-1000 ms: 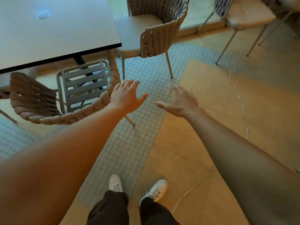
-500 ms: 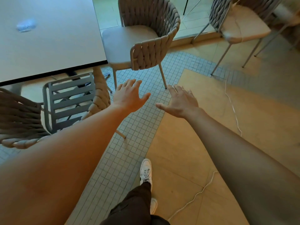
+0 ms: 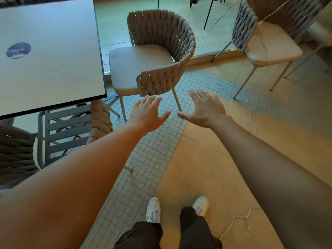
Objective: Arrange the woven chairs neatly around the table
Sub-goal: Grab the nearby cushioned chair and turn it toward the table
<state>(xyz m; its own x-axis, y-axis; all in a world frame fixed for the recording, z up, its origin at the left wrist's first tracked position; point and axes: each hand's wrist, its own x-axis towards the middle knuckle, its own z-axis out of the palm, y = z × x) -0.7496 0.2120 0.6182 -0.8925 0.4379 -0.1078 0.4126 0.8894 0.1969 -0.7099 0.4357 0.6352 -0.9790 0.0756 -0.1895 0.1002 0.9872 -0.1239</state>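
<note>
A grey table (image 3: 53, 72) fills the upper left. A woven chair (image 3: 158, 56) with a tan seat stands by the table's right edge, its seat turned toward the table. My left hand (image 3: 148, 114) hovers open just below the chair's near armrest, not touching it. My right hand (image 3: 204, 108) is open too, right of the chair's near leg. A second woven chair (image 3: 100, 121) with a slatted seat sits tucked under the table's near edge. A third woven chair (image 3: 265, 36) stands apart at the upper right.
A thin white cord (image 3: 251, 117) trails across the floor on the right. My feet (image 3: 152, 210) stand on the border between small grey tiles and beige slabs. Dark furniture legs (image 3: 208, 13) show behind a glass wall at the top.
I have stepped forward; the chair beside the table now looms larger and closer. Both open hands have come nearer its armrest. The tucked chair has slid left in view.
</note>
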